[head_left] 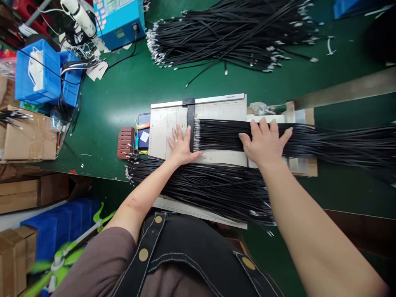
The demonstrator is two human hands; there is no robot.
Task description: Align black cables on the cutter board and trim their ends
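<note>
My left hand [181, 146] lies with spread fingers on a white board [170, 123], its thumb against a dark sliding bar [191, 119]. Right of that bar, a flat row of black cables [222, 134] lies side by side, their silvery ends lined up along it. My right hand [267, 142] rests palm down on these cables, fingers spread. A second bundle of black cables [216, 181] lies across the board's near part, close to my body.
A large cable pile [229, 35] covers the table's far side. A blue machine [120, 22] and blue bins [38, 72] stand at the upper left. Brown blocks [126, 143] sit left of the board. Green fan blades [58, 264] are at lower left.
</note>
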